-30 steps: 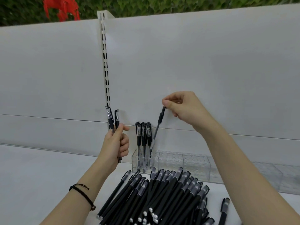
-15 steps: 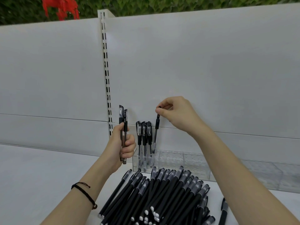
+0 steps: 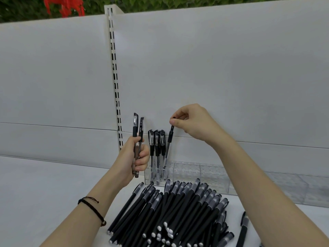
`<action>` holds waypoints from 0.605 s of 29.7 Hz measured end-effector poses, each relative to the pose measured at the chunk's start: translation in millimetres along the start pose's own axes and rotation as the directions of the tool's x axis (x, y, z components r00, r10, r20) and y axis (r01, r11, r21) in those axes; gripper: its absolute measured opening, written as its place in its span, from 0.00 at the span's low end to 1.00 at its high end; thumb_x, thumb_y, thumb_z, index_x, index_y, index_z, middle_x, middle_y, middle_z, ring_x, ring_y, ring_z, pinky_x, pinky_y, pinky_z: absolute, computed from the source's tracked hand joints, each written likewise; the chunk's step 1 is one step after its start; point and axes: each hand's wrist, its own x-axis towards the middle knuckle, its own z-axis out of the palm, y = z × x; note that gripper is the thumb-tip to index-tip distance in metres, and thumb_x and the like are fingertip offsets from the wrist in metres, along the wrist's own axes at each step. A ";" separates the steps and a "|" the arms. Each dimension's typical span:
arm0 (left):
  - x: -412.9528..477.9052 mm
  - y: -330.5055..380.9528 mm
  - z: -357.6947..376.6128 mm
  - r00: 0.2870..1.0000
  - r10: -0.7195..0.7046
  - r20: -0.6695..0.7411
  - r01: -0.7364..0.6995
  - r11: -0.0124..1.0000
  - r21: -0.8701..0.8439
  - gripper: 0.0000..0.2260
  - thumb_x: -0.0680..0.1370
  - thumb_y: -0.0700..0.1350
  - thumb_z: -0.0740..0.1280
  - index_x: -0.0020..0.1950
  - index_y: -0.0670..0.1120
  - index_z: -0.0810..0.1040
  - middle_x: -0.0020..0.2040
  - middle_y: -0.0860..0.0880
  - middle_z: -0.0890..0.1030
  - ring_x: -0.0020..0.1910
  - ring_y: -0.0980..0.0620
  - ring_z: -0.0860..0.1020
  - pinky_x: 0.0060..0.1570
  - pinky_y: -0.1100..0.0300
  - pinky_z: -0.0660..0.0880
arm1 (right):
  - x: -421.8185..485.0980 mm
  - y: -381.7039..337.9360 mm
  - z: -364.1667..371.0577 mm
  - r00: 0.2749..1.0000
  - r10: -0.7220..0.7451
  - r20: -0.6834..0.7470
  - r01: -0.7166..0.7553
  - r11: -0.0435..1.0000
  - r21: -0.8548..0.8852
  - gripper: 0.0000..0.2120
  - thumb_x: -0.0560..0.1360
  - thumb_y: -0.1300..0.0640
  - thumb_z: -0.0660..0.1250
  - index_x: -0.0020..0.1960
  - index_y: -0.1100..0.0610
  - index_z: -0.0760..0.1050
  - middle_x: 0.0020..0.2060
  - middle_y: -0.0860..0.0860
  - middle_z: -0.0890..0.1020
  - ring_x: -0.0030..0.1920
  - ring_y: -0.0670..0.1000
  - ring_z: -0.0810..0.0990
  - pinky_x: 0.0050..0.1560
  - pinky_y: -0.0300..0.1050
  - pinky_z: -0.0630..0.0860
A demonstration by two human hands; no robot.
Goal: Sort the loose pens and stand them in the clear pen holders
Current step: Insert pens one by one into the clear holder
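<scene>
A clear pen holder [image 3: 187,173] stands against the white back panel, and three capped black pens [image 3: 156,148] stand upright in its left end. My right hand [image 3: 188,122] pinches the top of another black pen [image 3: 169,145], whose lower end reaches down into the holder just right of those three. My left hand [image 3: 131,159] grips two black pens [image 3: 137,139] upright, left of the holder. A big heap of loose black pens [image 3: 174,214] lies on the white shelf in front.
More clear holders [image 3: 288,189] continue to the right along the panel. A slotted upright rail [image 3: 115,86] runs up the back panel behind my left hand. One stray pen [image 3: 243,229] lies right of the heap. White shelf surface [image 3: 44,193] stretches left.
My right hand has brought its pen leftward and down, from tilted above the holder to nearly upright with its tip inside. My left hand with two pens has shifted right, closer to the holder.
</scene>
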 end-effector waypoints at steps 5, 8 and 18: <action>-2.3 -2.2 1.7 0.996 0.073 0.057 -0.074 0.997 0.018 0.03 0.83 0.46 0.53 0.52 0.47 0.63 0.27 0.49 0.65 0.20 0.56 0.57 0.19 0.69 0.54 | -4.6 2.2 17.2 0.978 0.006 0.207 0.018 0.993 -0.114 0.04 0.73 0.58 0.72 0.47 0.56 0.80 0.38 0.51 0.81 0.28 0.41 0.72 0.33 0.38 0.73; -4.2 -4.3 0.9 0.988 0.096 0.122 -0.103 0.993 0.055 0.04 0.83 0.48 0.55 0.55 0.49 0.63 0.28 0.50 0.66 0.21 0.56 0.57 0.20 0.68 0.53 | -6.5 3.6 25.7 0.984 0.007 0.180 0.013 0.994 -0.109 0.12 0.71 0.56 0.75 0.50 0.54 0.73 0.39 0.50 0.80 0.30 0.43 0.73 0.34 0.41 0.72; -8.9 -7.7 8.2 0.964 0.167 0.209 -0.190 0.977 0.094 0.11 0.77 0.49 0.61 0.52 0.43 0.73 0.30 0.47 0.71 0.21 0.55 0.62 0.21 0.67 0.58 | -10.0 -6.1 17.2 0.994 0.067 0.081 -0.090 0.939 0.332 0.07 0.76 0.57 0.70 0.47 0.62 0.80 0.36 0.52 0.81 0.23 0.42 0.70 0.21 0.32 0.61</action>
